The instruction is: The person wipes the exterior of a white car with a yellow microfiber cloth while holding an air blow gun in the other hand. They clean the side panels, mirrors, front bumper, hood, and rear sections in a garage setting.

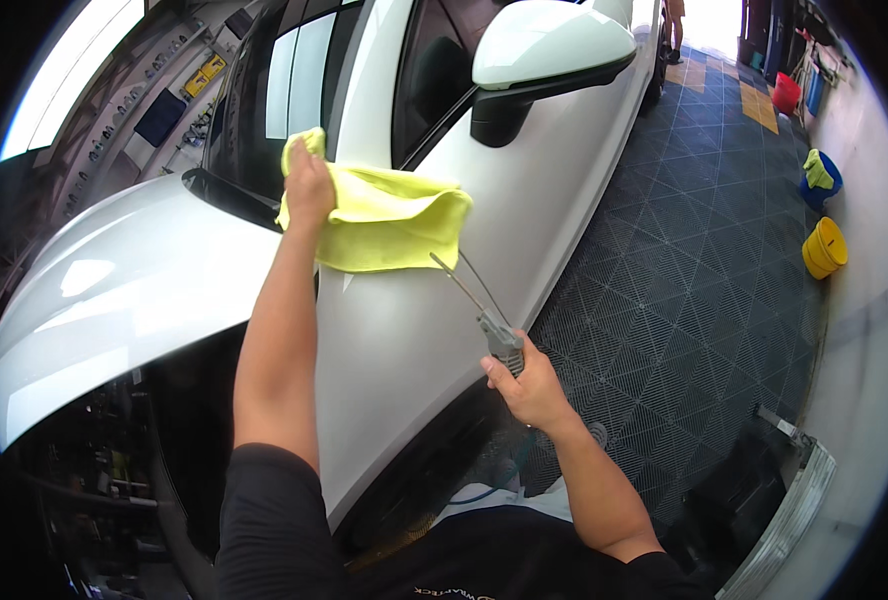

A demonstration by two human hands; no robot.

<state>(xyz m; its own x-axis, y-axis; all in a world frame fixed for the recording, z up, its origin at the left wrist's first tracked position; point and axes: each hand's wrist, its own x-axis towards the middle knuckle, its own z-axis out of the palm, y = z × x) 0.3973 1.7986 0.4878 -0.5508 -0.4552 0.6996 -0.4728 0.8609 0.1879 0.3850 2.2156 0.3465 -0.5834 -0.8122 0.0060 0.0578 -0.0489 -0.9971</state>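
My left hand [310, 190] grips one end of a yellow-green microfiber cloth [392, 222] near the base of the windshield. The cloth's other part hangs loosely to the right across the front fender of a white car [394, 350]. My right hand [536, 388] is wrapped round a grey air blow gun [502, 342] with a long thin nozzle. Its tip points up and left, close to the cloth's lower right corner. A thin hose runs below the right hand, and part of it is hidden. Beyond the cloth is the white side mirror [554, 50] with its black base.
The hood stands raised at left over a dark gap. Dark ribbed floor tiles [654, 280] run along the car. By the right wall are a yellow bucket [824, 248], a blue bucket [822, 190] with a cloth, and a red bucket [786, 93]. A person's leg [676, 30] shows far back.
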